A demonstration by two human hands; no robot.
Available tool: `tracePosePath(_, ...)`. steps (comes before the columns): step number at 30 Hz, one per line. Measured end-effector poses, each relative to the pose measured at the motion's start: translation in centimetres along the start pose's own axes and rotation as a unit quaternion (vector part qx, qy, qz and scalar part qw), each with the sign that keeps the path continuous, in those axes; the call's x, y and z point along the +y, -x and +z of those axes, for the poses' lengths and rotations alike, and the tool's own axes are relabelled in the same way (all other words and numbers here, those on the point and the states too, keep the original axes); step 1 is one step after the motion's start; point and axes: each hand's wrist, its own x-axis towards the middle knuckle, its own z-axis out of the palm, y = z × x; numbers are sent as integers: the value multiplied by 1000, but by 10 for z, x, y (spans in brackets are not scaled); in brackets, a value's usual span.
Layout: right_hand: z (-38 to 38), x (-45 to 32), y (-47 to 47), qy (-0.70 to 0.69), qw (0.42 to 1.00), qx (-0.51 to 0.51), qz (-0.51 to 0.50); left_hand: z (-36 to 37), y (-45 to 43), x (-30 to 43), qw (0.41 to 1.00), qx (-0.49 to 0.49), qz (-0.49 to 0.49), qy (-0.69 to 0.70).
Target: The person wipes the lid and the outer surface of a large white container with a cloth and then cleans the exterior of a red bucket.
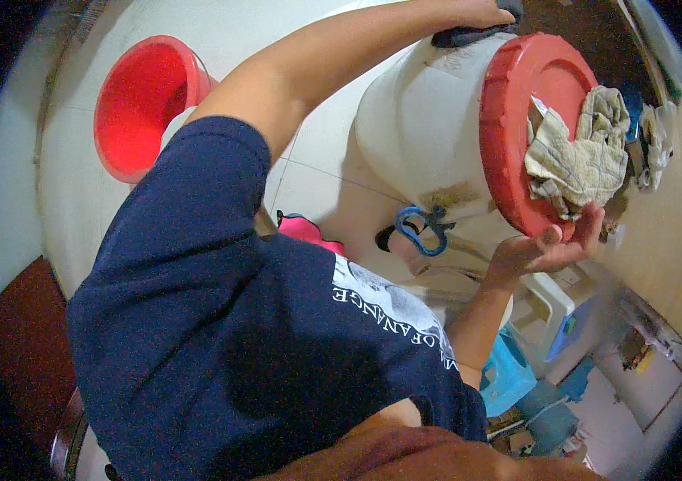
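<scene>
A large white plastic barrel (pixel 413 114) with a red ribbed lid (pixel 500 144) stands before me, looking tilted in this view. My left hand (pixel 488 13) is at the top edge of the picture, over a black handle-like piece (pixel 467 36) on the barrel's far side; its fingers are mostly hidden. On the lid lies a crumpled cream cloth (pixel 581 165) with thin dark lines. My right hand (pixel 548 243) is cupped at the lid's near rim, thumb apart from the fingers. Its fingertips meet the lower edge of the cloth. Whether it grips the rim is unclear.
At the left, a red bucket (pixel 142 108) lies with its mouth towards me on the pale tiles. A foot in a blue-strapped sandal (pixel 422 231) is close to the barrel. A light-blue plastic stool (pixel 506 376) and assorted items are at the lower right.
</scene>
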Motion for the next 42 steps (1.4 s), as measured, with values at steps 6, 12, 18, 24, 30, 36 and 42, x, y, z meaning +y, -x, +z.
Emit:
tracePosePath(6,-2,3,7,19,999,-10,-29,72,-93,-106,951,-47,219,-212)
tracePosePath(12,-2,24,9,60,996,-10,-66,25,-21,-40,999,-22,-12,48)
tracePosePath(18,19,39,-1,16,997,22,-73,6,58,-4,988,116,82,61)
tracePosePath(24,17,77,-9,65,991,26,-118,46,125,-2,959,223,171,28)
tracePosePath(30,20,99,-15,109,982,46,-150,87,228,10,941,223,253,-42)
tracePosePath(36,25,113,-20,95,978,63,-174,101,264,7,922,144,328,-147)
tracePosePath(42,29,106,-20,116,973,53,-194,87,236,42,952,183,226,-95)
